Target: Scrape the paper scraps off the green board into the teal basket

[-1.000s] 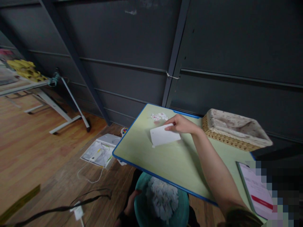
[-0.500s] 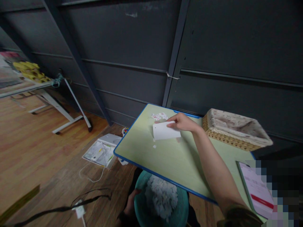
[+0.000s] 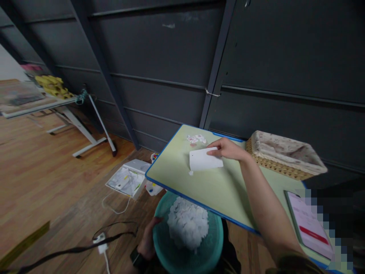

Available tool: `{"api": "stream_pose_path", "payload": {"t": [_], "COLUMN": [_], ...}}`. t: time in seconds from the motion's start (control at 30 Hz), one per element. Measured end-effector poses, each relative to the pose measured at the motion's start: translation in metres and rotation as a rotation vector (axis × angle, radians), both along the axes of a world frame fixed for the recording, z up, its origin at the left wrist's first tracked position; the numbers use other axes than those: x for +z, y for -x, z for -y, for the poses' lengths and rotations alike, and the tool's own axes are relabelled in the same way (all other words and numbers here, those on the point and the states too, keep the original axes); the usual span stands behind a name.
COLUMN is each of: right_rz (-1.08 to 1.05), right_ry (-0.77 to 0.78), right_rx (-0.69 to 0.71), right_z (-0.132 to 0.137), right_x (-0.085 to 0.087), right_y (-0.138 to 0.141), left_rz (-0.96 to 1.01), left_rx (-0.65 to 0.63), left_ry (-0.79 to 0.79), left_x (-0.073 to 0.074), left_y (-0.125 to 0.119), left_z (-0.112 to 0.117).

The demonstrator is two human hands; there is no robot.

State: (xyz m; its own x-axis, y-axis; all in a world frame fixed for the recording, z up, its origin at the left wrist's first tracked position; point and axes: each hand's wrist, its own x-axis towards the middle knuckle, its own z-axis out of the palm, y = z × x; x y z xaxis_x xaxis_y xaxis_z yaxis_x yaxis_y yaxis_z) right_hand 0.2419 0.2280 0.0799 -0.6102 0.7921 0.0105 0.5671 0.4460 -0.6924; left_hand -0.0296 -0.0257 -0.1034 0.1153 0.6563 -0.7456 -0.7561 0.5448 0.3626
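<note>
My right hand [image 3: 228, 148] pinches a white card [image 3: 203, 159] with a small hole near one corner, its lower edge down at the tabletop. Just past the card lies a small pile of printed paper bits [image 3: 196, 139]. One white scrap [image 3: 191, 173] sits by the card's lower left corner. Below the table's front edge, my left hand [image 3: 148, 238] grips the rim of a teal plastic basket [image 3: 159, 247]. A heap of small white pieces [image 3: 188, 222], looking like paper scraps, fills much of the basket.
The pale green table [image 3: 171, 171] has a blue edge. A lined wicker basket [image 3: 279, 167] stands at its back right, and a tablet-like screen [image 3: 309, 224] lies at the right. On the floor are an open white box [image 3: 125, 180] and a cable with a power strip [image 3: 100, 241].
The teal basket has shifted left and up under the table edge with my left hand on it. My right hand still holds the card at the table; the view has shifted slightly left.
</note>
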Motion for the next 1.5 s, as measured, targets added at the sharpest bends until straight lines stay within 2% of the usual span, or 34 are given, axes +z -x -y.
{"api": "stream_pose_path", "payload": {"t": [0.17,0.27,0.33,0.43,0.57,0.7,0.9,1.07,1.13,1.23,1.33,1.43,1.5], "right_rz": [-0.097,-0.065,-0.072,-0.077,-0.085,-0.142,-0.174,-0.122,-0.016,0.181,0.369,0.527,0.600], "right_ry": [-0.222,-0.286,-0.328,-0.405,-0.428,-0.408,-0.395,-0.523,-0.546,-0.549,-0.561,-0.546,-0.518], "right_rx": [-0.305,-0.390,-0.374,-0.296,-0.180,-0.128,-0.211,-0.286,-0.252,-0.127,-0.035,-0.057,-0.127], "right_z": [0.047,0.087,0.113,0.144,0.170,0.183,0.186,0.182,0.178,0.165,0.141,0.109,0.087], "right_x": [-0.031,-0.055,-0.067,-0.076,-0.075,-0.071,-0.068,-0.076,-0.082,-0.088,-0.086,-0.076,-0.069], "right_y": [-0.010,-0.008,-0.004,0.004,0.013,0.016,0.015,0.026,0.043,0.082,0.126,0.152,0.155], "left_rz": [-0.101,-0.174,-0.192,-0.196,-0.195,-0.184,-0.173,-0.166,-0.161,-0.151,-0.151,-0.160,-0.153], "left_rx": [0.034,0.047,0.044,0.029,0.041,0.035,0.030,0.041,0.039,0.024,0.032,0.002,-0.028], "left_ry": [-0.032,-0.107,-0.146,-0.169,-0.206,-0.209,-0.201,-0.216,-0.212,-0.186,-0.139,-0.088,-0.047], "left_x": [0.022,0.032,0.037,0.042,0.045,0.046,0.046,0.044,0.041,0.035,0.025,0.015,0.010], "left_y": [0.009,0.011,0.011,0.012,0.012,0.013,0.015,0.017,0.017,0.015,0.010,0.004,0.000], "left_z": [-0.005,-0.005,-0.005,-0.004,-0.005,-0.005,-0.005,-0.005,-0.005,-0.005,-0.005,-0.003,0.000]}}
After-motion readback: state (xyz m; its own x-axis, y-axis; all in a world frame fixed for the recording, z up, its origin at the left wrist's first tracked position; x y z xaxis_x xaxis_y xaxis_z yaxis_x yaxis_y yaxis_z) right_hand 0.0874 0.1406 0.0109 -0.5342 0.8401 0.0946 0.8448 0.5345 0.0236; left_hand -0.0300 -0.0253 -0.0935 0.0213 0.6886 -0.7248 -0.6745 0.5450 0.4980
